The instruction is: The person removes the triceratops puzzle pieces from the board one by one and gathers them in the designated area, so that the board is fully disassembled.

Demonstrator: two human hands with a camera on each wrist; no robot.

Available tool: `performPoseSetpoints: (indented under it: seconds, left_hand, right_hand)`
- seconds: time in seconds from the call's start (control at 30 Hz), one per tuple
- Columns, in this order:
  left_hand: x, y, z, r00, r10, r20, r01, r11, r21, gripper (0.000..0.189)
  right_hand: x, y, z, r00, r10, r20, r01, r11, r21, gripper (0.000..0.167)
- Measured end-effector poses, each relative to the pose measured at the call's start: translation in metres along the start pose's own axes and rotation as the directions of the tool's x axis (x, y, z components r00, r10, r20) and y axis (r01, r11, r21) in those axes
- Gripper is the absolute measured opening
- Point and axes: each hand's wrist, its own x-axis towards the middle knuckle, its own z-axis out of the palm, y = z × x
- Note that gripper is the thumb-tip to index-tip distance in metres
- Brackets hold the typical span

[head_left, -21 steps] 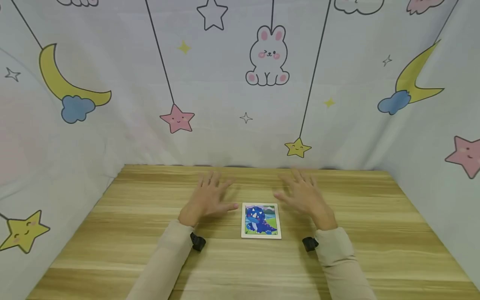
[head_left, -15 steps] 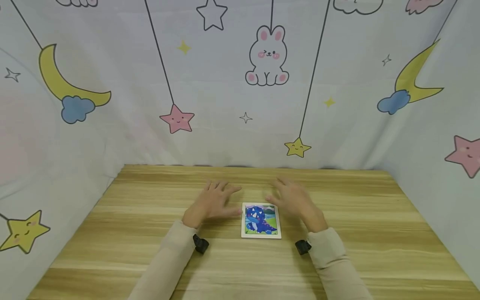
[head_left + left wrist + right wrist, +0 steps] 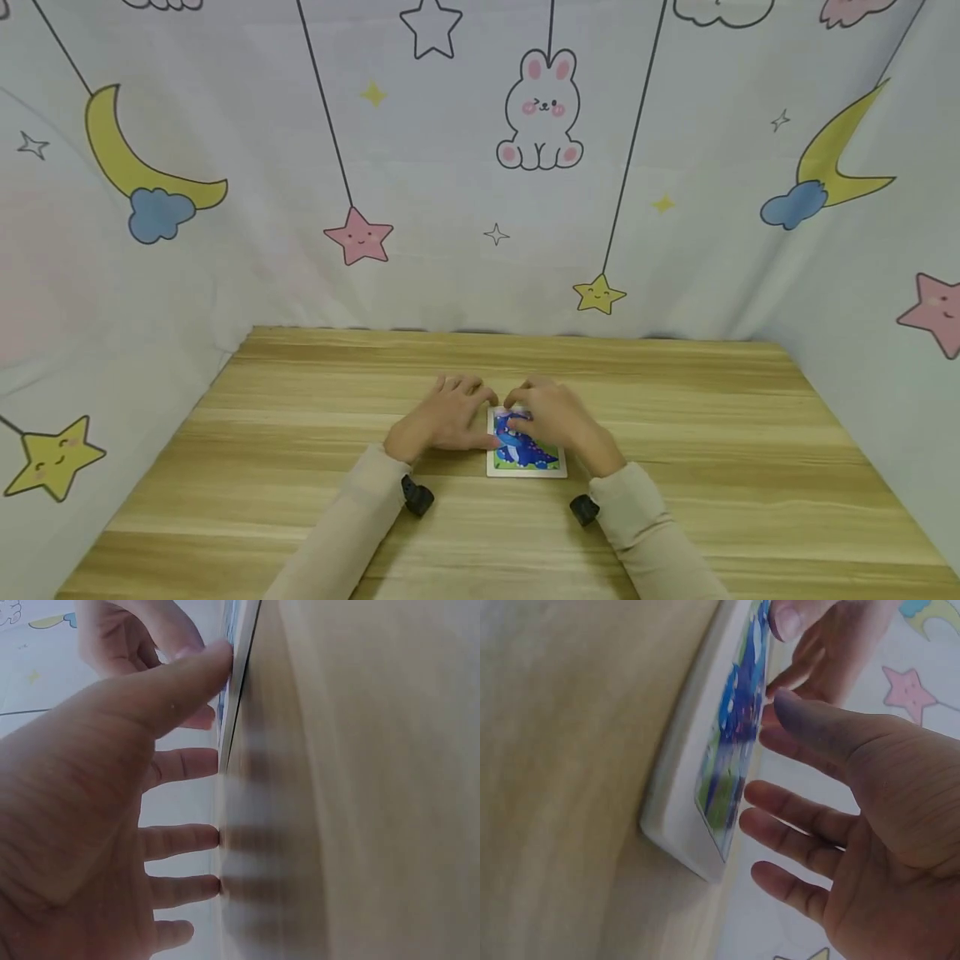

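Note:
A small square picture board (image 3: 529, 457) with a white rim and a blue horned dinosaur lies flat on the wooden table. My left hand (image 3: 444, 422) is at its left side. In the left wrist view the left thumb tip is right at the board's edge, the index fingertip (image 3: 201, 762) meets its far corner, and the other fingers reach down to the table. My right hand (image 3: 561, 417) hovers over the board's upper right part, fingers loosely bent and hiding some of the picture. In the right wrist view its thumb (image 3: 810, 720) is close over the picture, with nothing pinched.
The wooden table (image 3: 315, 500) stretches out on all sides of the board. White curtains (image 3: 435, 150) printed with stars, moons and a rabbit hang behind and along both sides. A small black camera (image 3: 417, 497) sits at the left wrist, another (image 3: 584, 509) at the right.
Both hands have come inward and down to the board, the right one now over its upper part. The fingers were spread wider before. The board stays in place on the table.

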Motion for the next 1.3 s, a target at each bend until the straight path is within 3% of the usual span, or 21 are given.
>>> performPoseSetpoints:
  seconds: [0.27, 0.6, 0.97, 1.17, 1.3]
  left_hand:
    - [-0.001, 0.006, 0.000, 1.000, -0.004, 0.019, 0.004, 1.000, -0.015, 0.057]
    - [0.000, 0.007, 0.000, 0.998, -0.028, 0.058, 0.031, 0.998, -0.047, 0.060]
    - [0.000, 0.006, 0.000, 0.996, -0.044, 0.078, 0.052, 0.994, -0.093, 0.060]
    - [0.000, 0.006, 0.000, 0.996, -0.033, 0.077, 0.040, 0.995, -0.087, 0.060]
    - [0.001, 0.006, 0.000, 0.996, -0.040, 0.079, 0.047, 0.995, -0.085, 0.060]
  right_hand:
    - [0.001, -0.007, 0.007, 0.996, 0.062, 0.068, -0.069, 0.993, 0.097, 0.030]
    - [0.003, -0.003, 0.009, 0.989, 0.063, 0.134, -0.100, 0.949, 0.298, 0.030]
    - [0.005, 0.003, 0.009, 0.998, -0.033, 0.062, 0.010, 0.943, 0.332, 0.015]
    - [0.005, 0.011, 0.005, 0.998, -0.034, 0.060, 0.005, 0.905, 0.426, 0.007]
    - [0.001, 0.017, -0.005, 0.997, -0.020, 0.073, -0.015, 0.895, 0.445, 0.006]
